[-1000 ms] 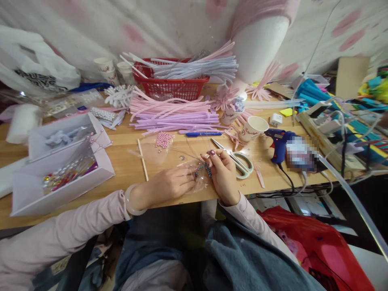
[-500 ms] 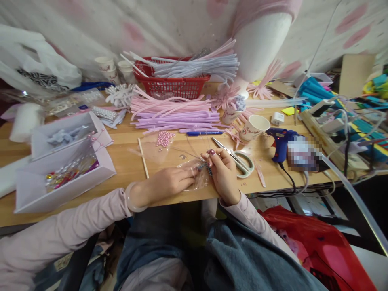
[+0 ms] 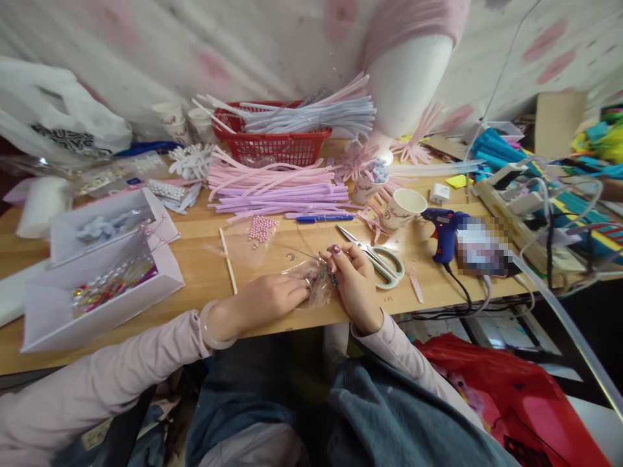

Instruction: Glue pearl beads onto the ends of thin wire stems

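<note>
My left hand (image 3: 272, 297) lies low over the table's front edge. Its fingers close on a clear plastic bag (image 3: 318, 297), which holds small dark blue-green beads (image 3: 333, 279); the fingertips are partly hidden. Close on its right, my right hand (image 3: 357, 275) pinches thin wires (image 3: 304, 251) between thumb and index finger. The wires run up and to the left. Some of the beads show right beside the right thumb; whether they are threaded I cannot tell. Green-handled scissors (image 3: 384, 266) lie just beyond the right hand. Pink beads (image 3: 263, 228) rest on clear plastic behind the left hand.
White boxes (image 3: 104, 305) of craft parts stand at left, near a white stick (image 3: 227, 259). Behind are a blue pen (image 3: 325, 219), pink and purple fuzzy stems (image 3: 282, 194) and a red basket (image 3: 277, 148). A paper cup (image 3: 403, 206) and blue glue gun (image 3: 444, 233) are at right.
The view has shifted slightly. My left fingers have drawn a little lower on the bag, and more of the beads show. My right hand keeps its pinch on the wires.
</note>
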Tool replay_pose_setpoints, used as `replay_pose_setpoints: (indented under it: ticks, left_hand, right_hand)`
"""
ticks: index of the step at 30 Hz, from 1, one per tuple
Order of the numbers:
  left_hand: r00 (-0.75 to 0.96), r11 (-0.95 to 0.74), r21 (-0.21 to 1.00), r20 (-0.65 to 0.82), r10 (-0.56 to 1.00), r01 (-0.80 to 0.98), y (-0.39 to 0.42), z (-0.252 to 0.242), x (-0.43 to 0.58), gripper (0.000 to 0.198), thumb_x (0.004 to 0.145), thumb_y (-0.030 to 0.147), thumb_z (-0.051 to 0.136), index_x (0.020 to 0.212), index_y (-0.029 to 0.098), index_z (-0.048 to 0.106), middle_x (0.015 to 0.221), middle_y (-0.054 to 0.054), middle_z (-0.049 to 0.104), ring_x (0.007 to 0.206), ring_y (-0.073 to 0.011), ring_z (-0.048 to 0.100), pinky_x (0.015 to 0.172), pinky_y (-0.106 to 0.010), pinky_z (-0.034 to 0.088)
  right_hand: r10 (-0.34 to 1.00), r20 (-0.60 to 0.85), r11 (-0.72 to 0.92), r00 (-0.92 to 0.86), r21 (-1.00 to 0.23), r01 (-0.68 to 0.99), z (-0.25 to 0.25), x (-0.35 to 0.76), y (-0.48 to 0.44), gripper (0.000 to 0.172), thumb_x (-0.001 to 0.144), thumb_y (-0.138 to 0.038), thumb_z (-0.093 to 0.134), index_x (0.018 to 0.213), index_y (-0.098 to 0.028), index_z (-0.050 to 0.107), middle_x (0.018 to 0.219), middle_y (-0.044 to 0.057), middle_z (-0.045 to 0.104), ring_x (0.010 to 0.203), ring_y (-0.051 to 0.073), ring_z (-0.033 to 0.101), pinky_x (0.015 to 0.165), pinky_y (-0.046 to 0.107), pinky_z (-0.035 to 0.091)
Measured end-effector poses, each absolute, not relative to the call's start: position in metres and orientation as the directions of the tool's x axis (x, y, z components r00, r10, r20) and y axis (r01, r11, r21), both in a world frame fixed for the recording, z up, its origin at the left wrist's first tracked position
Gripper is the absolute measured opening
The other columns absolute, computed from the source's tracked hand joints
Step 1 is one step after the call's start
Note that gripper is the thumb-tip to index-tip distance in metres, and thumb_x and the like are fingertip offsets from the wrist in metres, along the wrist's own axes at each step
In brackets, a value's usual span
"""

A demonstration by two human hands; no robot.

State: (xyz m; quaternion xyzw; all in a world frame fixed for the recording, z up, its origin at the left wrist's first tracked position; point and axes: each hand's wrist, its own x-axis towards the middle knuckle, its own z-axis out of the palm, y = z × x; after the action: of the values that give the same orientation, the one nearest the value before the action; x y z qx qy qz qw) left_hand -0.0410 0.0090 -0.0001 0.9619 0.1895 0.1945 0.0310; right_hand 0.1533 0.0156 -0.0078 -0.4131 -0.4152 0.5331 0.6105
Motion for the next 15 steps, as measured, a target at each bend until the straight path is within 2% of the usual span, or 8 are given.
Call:
replay_pose_setpoints:
  ticks: [3, 6, 12, 15]
  left_hand:
    - [0.849, -0.941, 0.037, 0.421, 0.32, 0.336, 0.0087, 0.003, -0.0403, 0.027, 0.1, 0.008, 0.039, 0.103, 0.011, 0.065, 0.103, -0.013, 0.077, 0.108, -0.0198, 0.071, 0.097, -0.034, 0.057]
    - [0.845, -0.943, -0.045, 0.459, 0.274, 0.33, 0.009, 0.0044, -0.0391, 0.026, 0.099, 0.007, 0.04, 0.106, 0.007, 0.065, 0.11, -0.018, 0.075, 0.111, -0.023, 0.069, 0.098, -0.035, 0.056]
    - [0.856, -0.934, 0.037, 0.39, 0.34, 0.354, 0.0097, -0.0038, -0.0417, 0.029, 0.1, 0.01, 0.038, 0.117, 0.012, 0.062, 0.11, -0.014, 0.074, 0.105, -0.0215, 0.071, 0.095, -0.037, 0.058]
    - [0.843, -0.929, 0.047, 0.407, 0.353, 0.367, 0.0094, -0.0034, -0.0408, 0.029, 0.101, 0.011, 0.038, 0.116, 0.012, 0.062, 0.113, -0.015, 0.073, 0.105, -0.0218, 0.071, 0.095, -0.038, 0.058]
  right_hand:
    - [0.994, 0.069, 0.091, 0.081, -0.949, -0.303, -0.0071, 0.1527, 0.0153, 0.018, 0.086, -0.04, 0.07, 0.081, -0.023, 0.064, 0.058, -0.008, 0.05, 0.062, 0.012, 0.052, 0.076, 0.03, 0.047]
    - [0.994, 0.069, 0.09, 0.081, -0.951, -0.295, -0.0076, 0.152, 0.0151, 0.019, 0.087, -0.04, 0.07, 0.081, -0.023, 0.064, 0.058, -0.007, 0.05, 0.062, 0.012, 0.051, 0.076, 0.03, 0.047]
    - [0.993, 0.068, 0.091, 0.092, -0.959, -0.267, -0.0107, 0.1528, 0.0151, 0.02, 0.087, -0.042, 0.069, 0.082, -0.023, 0.064, 0.058, -0.007, 0.051, 0.062, 0.014, 0.053, 0.075, 0.031, 0.047]
    - [0.993, 0.081, 0.101, 0.086, -0.96, -0.261, -0.0112, 0.1537, 0.0149, 0.02, 0.089, -0.04, 0.068, 0.082, -0.023, 0.063, 0.059, -0.007, 0.052, 0.063, 0.013, 0.053, 0.076, 0.03, 0.046]
